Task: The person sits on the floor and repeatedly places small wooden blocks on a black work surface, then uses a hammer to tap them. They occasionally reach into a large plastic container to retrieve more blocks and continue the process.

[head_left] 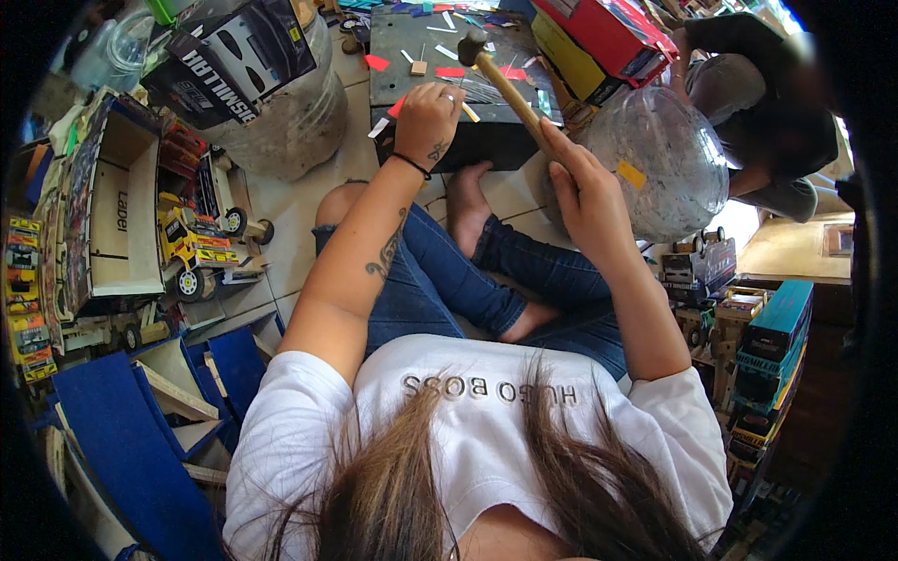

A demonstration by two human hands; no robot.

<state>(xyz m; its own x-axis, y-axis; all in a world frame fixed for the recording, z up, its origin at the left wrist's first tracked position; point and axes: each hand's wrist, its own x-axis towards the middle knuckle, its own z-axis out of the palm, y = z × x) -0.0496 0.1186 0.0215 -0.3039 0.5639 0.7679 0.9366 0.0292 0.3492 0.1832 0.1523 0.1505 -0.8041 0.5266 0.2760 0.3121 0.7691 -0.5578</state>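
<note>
My right hand [587,182] is wrapped round the wooden handle of a hammer [508,92]. The dark hammer head is raised over a low black work table [398,86] in front of me. Above the near edge of that table, my left hand [428,117] is closed; whatever its fingers may hold is hidden. Red scraps [377,63], white strips and a small wooden block [418,68] lie scattered on the tabletop. Several thin metal rods or wires [482,91] rest just right of my left hand.
Large clear plastic sacks stand left [295,126] and right [659,159] of the table. Wooden toy trucks [192,238] and blue panels [122,439] crowd my left side. More toy trucks [776,323] line the right, and another person [748,93] sits at the far right.
</note>
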